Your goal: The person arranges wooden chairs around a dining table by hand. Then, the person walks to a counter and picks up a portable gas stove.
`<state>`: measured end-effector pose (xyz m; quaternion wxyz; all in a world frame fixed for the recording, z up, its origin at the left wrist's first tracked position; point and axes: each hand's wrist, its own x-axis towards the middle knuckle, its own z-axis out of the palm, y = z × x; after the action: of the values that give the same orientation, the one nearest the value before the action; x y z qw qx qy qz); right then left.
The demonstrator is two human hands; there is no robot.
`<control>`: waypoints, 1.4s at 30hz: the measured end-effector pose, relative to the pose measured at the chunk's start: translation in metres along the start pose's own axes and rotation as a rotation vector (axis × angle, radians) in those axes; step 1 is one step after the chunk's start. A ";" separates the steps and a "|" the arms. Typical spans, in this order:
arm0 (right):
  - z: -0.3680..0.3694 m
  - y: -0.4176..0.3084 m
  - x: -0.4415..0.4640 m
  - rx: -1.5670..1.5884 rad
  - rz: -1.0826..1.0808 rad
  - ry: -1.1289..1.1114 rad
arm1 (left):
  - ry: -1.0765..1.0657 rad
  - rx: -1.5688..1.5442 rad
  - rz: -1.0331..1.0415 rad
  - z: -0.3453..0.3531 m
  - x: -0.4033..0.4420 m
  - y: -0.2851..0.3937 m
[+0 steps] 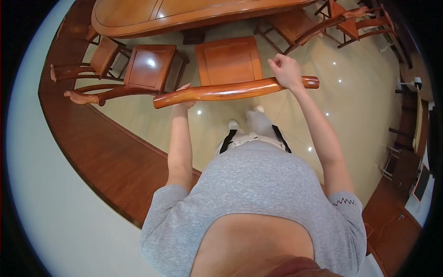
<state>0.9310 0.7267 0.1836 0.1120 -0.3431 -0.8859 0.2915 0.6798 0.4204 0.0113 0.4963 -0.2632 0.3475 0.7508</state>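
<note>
A wooden chair stands right in front of me, its curved, polished top rail crossing the view below its square seat. At the rail's left part, my left hand grips it from the near side; the thumb or a finger shows over the far edge, and the rest is hidden by the wood. My right wrist lies across the rail near its right end. Beyond the rail, my right hand is closed with curled fingers; whatever they may hold is hidden from view.
A large oval wooden table stands beyond the chair. Matching chairs are at the left, and more chairs at the right. Glossy tiles cover the floor. A dark wooden ledge runs along my left, and furniture lines the right.
</note>
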 end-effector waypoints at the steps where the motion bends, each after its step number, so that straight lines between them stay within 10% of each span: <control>1: 0.000 -0.001 0.000 -0.013 -0.008 -0.019 | -0.006 0.002 0.005 -0.015 0.009 -0.004; 4: -0.002 -0.001 0.002 -0.016 -0.078 -0.095 | -0.171 -0.151 0.124 -0.040 0.022 -0.026; 8: -0.005 0.003 0.004 -0.015 -0.188 -0.212 | 0.386 -0.232 0.204 -0.032 0.021 -0.093; 14: -0.027 0.018 -0.026 -0.098 -0.527 -0.202 | 0.186 0.158 -0.201 0.021 0.045 -0.242; 17: -0.049 0.064 -0.050 -0.034 -0.733 0.142 | 0.063 0.320 -0.143 0.104 0.043 -0.308; 22: -0.119 0.152 -0.049 -0.376 -0.575 -0.033 | -0.198 0.374 -0.013 0.203 0.079 -0.393; 27: -0.144 0.201 -0.048 -0.367 -0.530 -0.345 | -0.383 0.433 0.109 0.267 0.110 -0.422; 32: -0.150 0.249 -0.037 -0.203 -0.493 -0.451 | 0.091 0.700 -0.034 0.314 0.139 -0.414; 42: -0.251 0.377 0.068 -0.220 -0.325 -0.342 | 0.058 0.441 -0.020 0.481 0.275 -0.393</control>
<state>1.1854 1.1066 0.1622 -0.0322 -0.1520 -0.9618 0.2255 0.9195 1.0564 0.0040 0.5391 -0.1732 0.5150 0.6436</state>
